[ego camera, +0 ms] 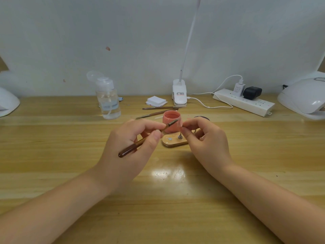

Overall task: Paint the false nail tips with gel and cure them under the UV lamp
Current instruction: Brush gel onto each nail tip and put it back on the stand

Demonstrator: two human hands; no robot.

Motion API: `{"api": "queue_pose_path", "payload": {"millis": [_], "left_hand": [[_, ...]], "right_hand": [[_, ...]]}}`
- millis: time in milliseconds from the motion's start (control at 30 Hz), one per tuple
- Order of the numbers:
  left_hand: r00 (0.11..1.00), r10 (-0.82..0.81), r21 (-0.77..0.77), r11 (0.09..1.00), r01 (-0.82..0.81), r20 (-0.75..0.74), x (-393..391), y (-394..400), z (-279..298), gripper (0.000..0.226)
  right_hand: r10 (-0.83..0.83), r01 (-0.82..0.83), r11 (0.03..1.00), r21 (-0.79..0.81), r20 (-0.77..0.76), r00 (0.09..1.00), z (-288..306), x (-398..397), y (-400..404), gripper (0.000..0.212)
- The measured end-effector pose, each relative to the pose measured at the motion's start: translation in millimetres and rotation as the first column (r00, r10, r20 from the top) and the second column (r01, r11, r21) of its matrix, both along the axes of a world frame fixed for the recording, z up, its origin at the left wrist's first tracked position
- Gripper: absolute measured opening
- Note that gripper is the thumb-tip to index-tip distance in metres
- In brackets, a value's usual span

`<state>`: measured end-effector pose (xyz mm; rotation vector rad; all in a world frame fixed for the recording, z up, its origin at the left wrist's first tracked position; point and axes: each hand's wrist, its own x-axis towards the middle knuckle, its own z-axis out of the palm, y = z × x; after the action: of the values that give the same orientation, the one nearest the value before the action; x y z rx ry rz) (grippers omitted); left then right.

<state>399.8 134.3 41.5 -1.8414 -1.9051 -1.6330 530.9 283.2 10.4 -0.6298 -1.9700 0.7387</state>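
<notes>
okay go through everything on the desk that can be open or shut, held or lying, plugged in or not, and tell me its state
Gel pot: lid off, upright.
Brush: held in left hand.
Right hand: pinches something small, too small to identify.
Spare brushes: lying on the desk.
Pump bottle: cap flipped open.
Power strip: two adapters plugged in.

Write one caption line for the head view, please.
Left hand holds a brush toward the nail tip pinched by the right hand, before the pink gel pot.
</notes>
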Motion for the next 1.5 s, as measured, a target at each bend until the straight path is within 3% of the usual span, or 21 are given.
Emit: {"api": "queue_pose_path", "payload": {"millis": [167,367,567,800,967,1200,1333,1500], "left_hand": [[0.998,-0.03,0.033,0.999,0.032,-0.062,-1.6,-4.4,0.2,0.02],[0.999,0.025,0.04,0.999,-0.026,0.038,0.0,-0.6,0.7,0.021],[0.999,-0.053,0.054,0.997,0.052,0.006,-1.7,-4.6,-1.0,0.02],[0.994,0.003,0.048,0.999,-0.008,0.107,-1.0,-1.1,-0.5,0.02],[0.997,-0.057,0.035,0.998,0.055,0.056,-1.9,-3.7,-1.4,0.021],[0.988,-0.031,0.059,0.998,0.023,0.152,0.2,-2.1,-2.8,0.021],[0.991,-0.046,0.007,0.999,0.045,0.129,-0.4,-1.7,-5.1,0.022],[0.989,-0.077,0.04,0.997,0.073,0.129,-0.5,-4.1,-5.3,0.021]], "right_hand": [[0.009,-0.009,1.0,0.002,-0.007,1.0,1.1,0.1,-0.8,0.022],[0.022,-0.022,1.0,-0.001,-0.019,1.0,0.4,0.4,-0.9,0.015],[0.028,-0.029,1.0,-0.006,-0.023,0.999,2.1,0.0,-2.0,0.023],[0.055,-0.056,0.998,-0.026,-0.039,0.998,1.2,0.7,-0.6,0.001],[0.071,-0.073,0.996,-0.044,-0.05,0.996,3.9,0.9,-2.6,0.013],[0.103,-0.115,0.984,-0.139,-0.088,0.991,3.9,-0.8,-3.1,0.005],[0.139,-0.151,0.979,-0.14,-0.09,0.986,6.2,0.4,-5.7,0.014],[0.118,-0.134,0.976,-0.17,-0.098,0.988,5.3,0.3,-3.2,0.008]]}}
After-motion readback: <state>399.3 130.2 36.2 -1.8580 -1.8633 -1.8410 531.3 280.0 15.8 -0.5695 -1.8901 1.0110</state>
